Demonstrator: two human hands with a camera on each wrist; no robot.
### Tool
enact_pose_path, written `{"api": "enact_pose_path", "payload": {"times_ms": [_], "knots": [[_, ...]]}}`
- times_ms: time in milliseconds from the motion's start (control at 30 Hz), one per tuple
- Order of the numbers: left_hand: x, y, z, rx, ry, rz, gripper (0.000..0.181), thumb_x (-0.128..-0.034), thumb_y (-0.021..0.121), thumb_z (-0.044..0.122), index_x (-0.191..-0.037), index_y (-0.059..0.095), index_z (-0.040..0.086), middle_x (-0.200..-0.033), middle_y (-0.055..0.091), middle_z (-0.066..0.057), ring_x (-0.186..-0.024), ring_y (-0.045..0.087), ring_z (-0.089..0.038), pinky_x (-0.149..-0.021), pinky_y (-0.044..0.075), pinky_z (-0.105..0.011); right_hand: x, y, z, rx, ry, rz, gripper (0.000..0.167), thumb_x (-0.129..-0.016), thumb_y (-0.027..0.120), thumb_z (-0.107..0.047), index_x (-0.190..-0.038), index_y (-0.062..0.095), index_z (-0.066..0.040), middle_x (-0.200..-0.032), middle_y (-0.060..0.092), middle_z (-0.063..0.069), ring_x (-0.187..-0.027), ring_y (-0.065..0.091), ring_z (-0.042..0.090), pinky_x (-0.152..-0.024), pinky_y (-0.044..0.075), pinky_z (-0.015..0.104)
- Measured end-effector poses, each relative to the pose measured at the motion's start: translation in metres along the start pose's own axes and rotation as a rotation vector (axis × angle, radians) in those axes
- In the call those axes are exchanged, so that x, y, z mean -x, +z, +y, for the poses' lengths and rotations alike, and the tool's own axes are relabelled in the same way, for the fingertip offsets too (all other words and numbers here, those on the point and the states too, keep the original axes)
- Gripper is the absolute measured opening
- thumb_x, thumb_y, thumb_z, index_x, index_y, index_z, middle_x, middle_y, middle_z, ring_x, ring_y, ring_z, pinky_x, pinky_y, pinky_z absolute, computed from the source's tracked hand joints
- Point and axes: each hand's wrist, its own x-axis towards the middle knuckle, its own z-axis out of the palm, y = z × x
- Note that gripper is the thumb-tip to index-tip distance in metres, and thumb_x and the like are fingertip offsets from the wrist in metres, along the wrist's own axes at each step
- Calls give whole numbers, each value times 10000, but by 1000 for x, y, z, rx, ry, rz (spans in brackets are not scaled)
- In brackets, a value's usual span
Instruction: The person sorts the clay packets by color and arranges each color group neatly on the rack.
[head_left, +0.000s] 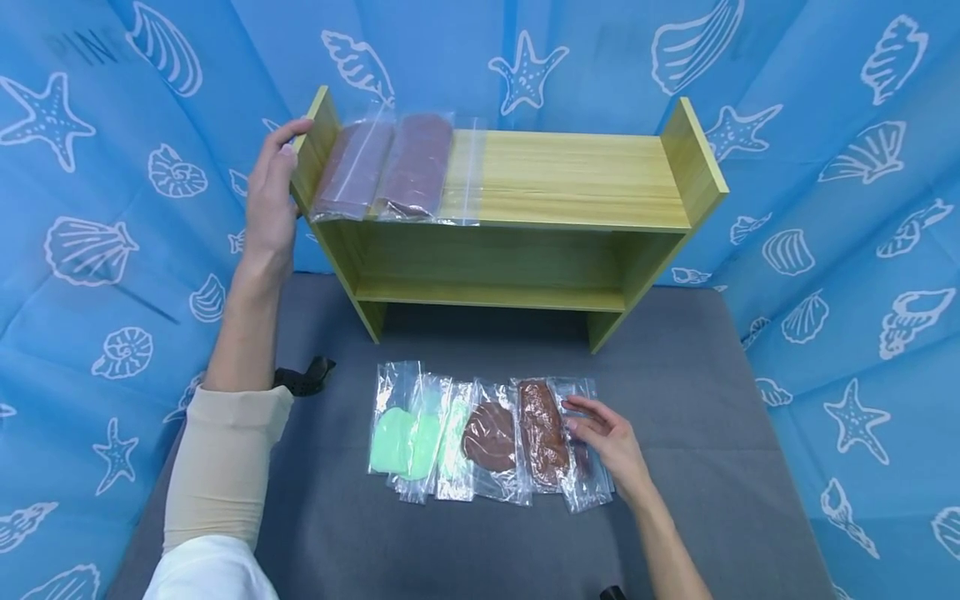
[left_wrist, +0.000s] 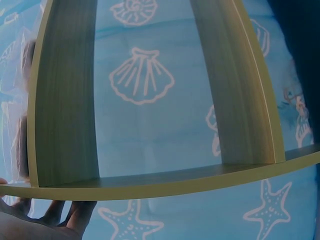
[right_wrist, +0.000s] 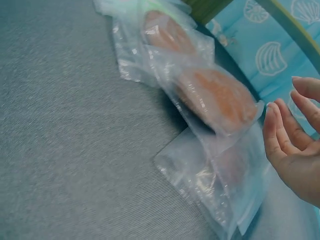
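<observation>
The fingers (head_left: 587,407) of my right hand (head_left: 617,452) are loosely spread and grasp nothing; the right wrist view shows them relaxed, just beside the bags. In the head view they reach over the right edge of the rightmost clear bag (head_left: 590,495), which has something dark inside. I cannot tell whether they touch its film.

That edge is the relation I would work from. The bag lies beneath and to the left of the fingers, its long axis running from the shelf side toward the wearer, near end angled slightly right. The right hand is plainly the nearer; the left is well apart, up at the wooden shelf (head_left: 570,179), gripping its left side panel with a fingertip over the edge and other fingers against the outer face.

Just left of the rightmost bag I have a bag with a long brown slab (head_left: 543,442), then one with a round brown piece (head_left: 489,437), then bags with pale green pieces (head_left: 391,442), all in a row on the grey surface (head_left: 675,375). Beyond them, two bags of purplish-brown slabs (head_left: 416,162) lie side by side at the left end of the top board.
</observation>
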Motion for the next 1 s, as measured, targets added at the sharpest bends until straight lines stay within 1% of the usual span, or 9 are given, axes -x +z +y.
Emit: {"api": "enact_pose_path", "payload": {"times_ms": [100, 167, 333, 433, 500, 633, 800, 867, 1000], "knots": [[0, 0, -1, 1, -4, 0, 397, -1057, 359, 306, -1398, 543, 220, -1332, 454, -18, -1137, 447, -193, -936, 336, -471, 1, 0, 5, 8, 36, -6, 480, -923, 679, -25, -1372, 528, 52, -1383, 526, 268, -1113, 656, 244, -881, 531, 294], [0, 0, -1, -2, -3, 0, 399, -1055, 359, 308, -1398, 544, 223, -1330, 456, -21, -1128, 451, -195, -930, 336, -469, 1, 1, 7, 23, 67, -1, 490, -919, 692, -41, -1377, 534, 34, -1369, 545, 260, -1105, 660, 230, -881, 526, 283], [0, -1, -2, 0, 1, 4, 398, -1048, 367, 319, -1390, 552, 232, -1319, 457, -26, -1105, 455, -192, -912, 328, -465, 3, 2, 9, 91, 147, 13, 517, -898, 728, -86, -1382, 554, -32, -1198, 659, 236, -1032, 681, 230, -889, 494, 234], [1, 0, -1, 4, 0, 5, 398, -1046, 370, 320, -1387, 555, 232, -1322, 456, -26, -1113, 454, -191, -925, 323, -482, 3, 4, 10, 142, 166, 23, 520, -883, 740, -83, -1372, 567, -52, -1098, 692, 220, -975, 686, 240, -869, 490, 226], [1, 0, 0, 4, -5, 6, 398, -1044, 370, 319, -1385, 557, 234, -1326, 455, -24, -1125, 450, -189, -934, 315, -494, 3, 6, 11, 171, 172, 35, 519, -868, 748, -68, -1359, 579, -59, -1070, 692, 214, -938, 682, 233, -816, 502, 234], [0, 1, 1, 10, -20, 8, 396, -1039, 373, 313, -1378, 562, 239, -1338, 454, -16, -1134, 449, -181, -928, 310, -488, 1, 12, 14, 246, 150, 71, 524, -828, 787, -57, -1323, 614, -57, -1087, 664, 202, -906, 650, 194, -741, 514, 238], [0, 0, 2, 5, -19, 10, 391, -1040, 375, 313, -1375, 565, 241, -1343, 454, -12, -1139, 448, -179, -934, 313, -485, -1, 24, 17, 391, 75, 124, 539, -768, 847, -76, -1274, 662, -76, -1137, 611, 157, -947, 604, 215, -772, 495, 236], [0, -1, 1, -4, -17, 6, 393, -1042, 370, 316, -1377, 561, 242, -1340, 450, -11, -1142, 445, -177, -945, 310, -492, -1, 28, 19, 467, 42, 143, 561, -742, 869, -86, -1266, 671, -94, -1170, 589, 136, -979, 591, 234, -799, 476, 271], [1, 0, 0, 5, -16, 3, 398, -1037, 371, 314, -1378, 559, 235, -1330, 454, -17, -1134, 450, -182, -950, 307, -497, 2, 38, 22, 599, -12, 176, 612, -711, 893, -110, -1277, 661, -103, -1209, 550, 157, -1026, 579, 283, -829, 461, 390]]}}
